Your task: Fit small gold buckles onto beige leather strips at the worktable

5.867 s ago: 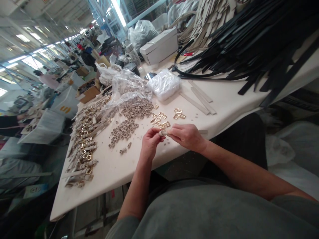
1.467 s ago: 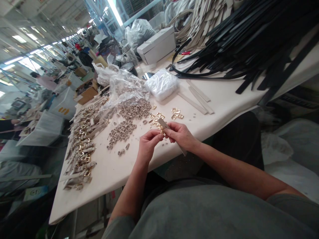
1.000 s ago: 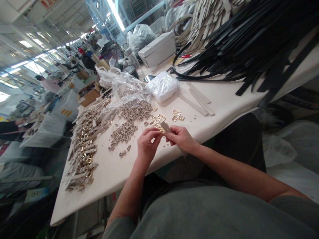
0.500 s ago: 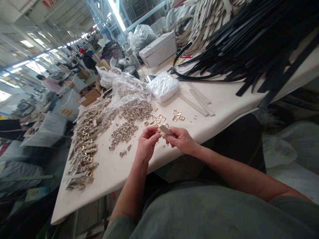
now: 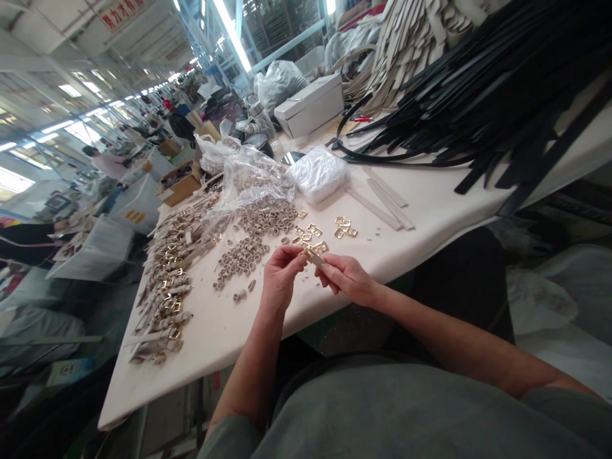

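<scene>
My left hand (image 5: 283,271) pinches a gold buckle (image 5: 306,253) at the table's near edge. A short beige strap piece (image 5: 315,259) is gripped in my right hand (image 5: 349,277), its far end meeting the buckle. Whether the strap passes through the buckle is too small to tell. Just beyond my fingers lie several loose gold buckles (image 5: 313,230), with another small group of buckles (image 5: 344,225) to their right. Left of my hands is a pile of small beige loops (image 5: 241,258).
Finished-looking straps with buckles (image 5: 167,287) line the table's left side. A plastic bag (image 5: 258,172), a wrapped white packet (image 5: 317,172), a white box (image 5: 310,105) and loose beige strips (image 5: 382,201) lie farther back. Black straps (image 5: 478,83) heap at right. People work at far left.
The strap piece has tilted, and its end has come up against the buckle in my left hand. My right fingers have shifted back along the strap. The view has turned slightly.
</scene>
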Demonstrator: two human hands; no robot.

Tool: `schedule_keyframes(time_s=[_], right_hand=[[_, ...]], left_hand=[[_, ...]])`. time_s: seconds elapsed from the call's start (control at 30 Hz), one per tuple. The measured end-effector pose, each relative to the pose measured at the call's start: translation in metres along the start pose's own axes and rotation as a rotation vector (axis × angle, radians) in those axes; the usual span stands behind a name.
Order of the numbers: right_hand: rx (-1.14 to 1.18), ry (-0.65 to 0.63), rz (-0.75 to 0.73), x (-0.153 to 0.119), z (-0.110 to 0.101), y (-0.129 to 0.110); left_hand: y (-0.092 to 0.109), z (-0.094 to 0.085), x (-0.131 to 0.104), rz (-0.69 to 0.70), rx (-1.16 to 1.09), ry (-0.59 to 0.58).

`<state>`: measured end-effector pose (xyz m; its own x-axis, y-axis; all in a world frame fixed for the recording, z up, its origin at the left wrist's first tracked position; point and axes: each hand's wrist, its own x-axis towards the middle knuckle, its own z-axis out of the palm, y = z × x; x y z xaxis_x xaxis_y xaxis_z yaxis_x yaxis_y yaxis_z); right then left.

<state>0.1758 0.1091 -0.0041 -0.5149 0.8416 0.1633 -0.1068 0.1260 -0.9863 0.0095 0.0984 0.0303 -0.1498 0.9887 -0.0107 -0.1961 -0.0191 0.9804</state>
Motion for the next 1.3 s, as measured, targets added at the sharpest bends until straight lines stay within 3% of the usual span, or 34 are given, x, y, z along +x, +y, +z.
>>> schedule_keyframes(time_s=[0.33,0.7,0.9,1.07,1.23,1.3], right_hand=[[-0.113,-0.061,-0.011,-0.001,-0.005,0.0],[-0.181,-0.018,-0.013,0.002,-0.005,0.0],[-0.211,-0.118,-0.013,0.004,-0.008,0.003],[-0.278,-0.084,-0.008,0.004,-0.011,0.005],[-0.32,-0.227,-0.079,0.003,-0.016,0.0],[-0.375,-0.198,-0.101,0.003,-0.016,0.0]], left_hand=[[-0.01,-0.001,0.002,-0.251,-0.133,-0.055],[-0.01,0.005,-0.008,-0.088,0.041,-0.257],[-0.012,0.0,-0.002,-0.116,0.065,-0.167],[-0.017,0.003,-0.002,-0.156,-0.022,-0.099],[-0.017,0.004,-0.005,-0.26,-0.123,-0.143],[-0.016,0.004,-0.006,-0.3,-0.144,-0.15]])
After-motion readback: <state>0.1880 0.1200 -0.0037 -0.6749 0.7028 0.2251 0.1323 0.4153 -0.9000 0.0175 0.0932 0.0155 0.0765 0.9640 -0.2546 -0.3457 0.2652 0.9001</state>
